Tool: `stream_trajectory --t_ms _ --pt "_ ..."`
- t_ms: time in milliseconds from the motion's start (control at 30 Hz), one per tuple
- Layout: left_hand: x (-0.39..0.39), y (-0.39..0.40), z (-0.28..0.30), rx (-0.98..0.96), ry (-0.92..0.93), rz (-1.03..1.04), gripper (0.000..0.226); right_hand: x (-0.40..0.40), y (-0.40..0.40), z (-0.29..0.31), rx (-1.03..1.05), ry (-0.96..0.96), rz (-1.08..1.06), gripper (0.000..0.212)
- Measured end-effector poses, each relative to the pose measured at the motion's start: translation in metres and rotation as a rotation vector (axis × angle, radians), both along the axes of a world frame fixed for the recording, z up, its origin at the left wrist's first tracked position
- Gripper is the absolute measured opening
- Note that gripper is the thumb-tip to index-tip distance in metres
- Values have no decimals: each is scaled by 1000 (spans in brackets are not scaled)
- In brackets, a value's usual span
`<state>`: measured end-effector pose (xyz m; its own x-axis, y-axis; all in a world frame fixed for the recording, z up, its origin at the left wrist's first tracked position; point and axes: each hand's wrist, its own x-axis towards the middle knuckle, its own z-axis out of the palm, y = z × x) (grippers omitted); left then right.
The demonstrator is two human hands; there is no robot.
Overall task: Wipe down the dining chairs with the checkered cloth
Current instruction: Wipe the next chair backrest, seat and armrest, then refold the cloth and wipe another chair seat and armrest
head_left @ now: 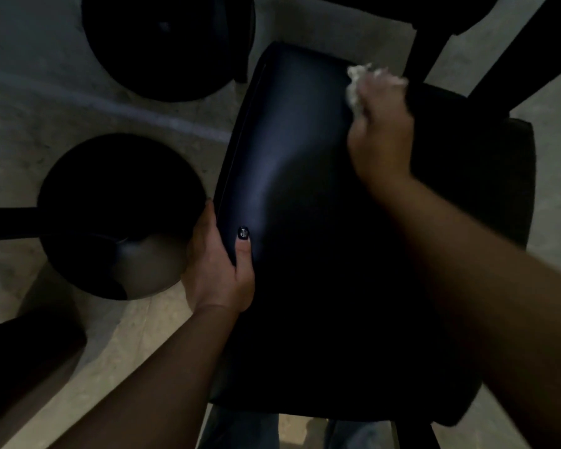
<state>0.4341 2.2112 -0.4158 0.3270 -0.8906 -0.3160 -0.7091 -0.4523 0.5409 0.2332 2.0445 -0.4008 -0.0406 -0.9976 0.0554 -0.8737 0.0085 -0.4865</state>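
Note:
A black padded dining chair point(298, 202) fills the middle of the head view, its glossy surface facing me. My left hand point(219, 267) grips the chair's left edge, thumb lying on the padding. My right hand point(381, 137) holds a bunched pale cloth point(363, 81) against the upper right part of the chair. The hand and cloth are blurred, and the cloth's pattern cannot be made out. Most of the cloth is hidden under the fingers.
Two round black stool seats stand to the left, one point(166, 43) at the top and one point(117, 215) beside my left hand. Another dark chair frame point(460, 37) rises at the top right. A dark seat corner point(26, 354) sits at the lower left. The floor point(127, 348) is pale tile.

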Motion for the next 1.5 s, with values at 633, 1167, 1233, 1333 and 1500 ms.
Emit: stream_trajectory --t_ms 633,1167,1233,1333,1500 --pt "0 -2 2 40 -2 16 78 83 59 21 77 -60 851 40" --pt "11 -13 29 135 308 77 58 109 23 45 465 -95 532 44" --pt "10 -14 50 116 265 171 53 105 34 68 568 -419 121 42" --pt "5 -9 91 39 249 274 44 90 59 113 646 -666 -215 32" --pt "-23 17 185 47 473 326 34 47 122 209 757 -823 -346 11"
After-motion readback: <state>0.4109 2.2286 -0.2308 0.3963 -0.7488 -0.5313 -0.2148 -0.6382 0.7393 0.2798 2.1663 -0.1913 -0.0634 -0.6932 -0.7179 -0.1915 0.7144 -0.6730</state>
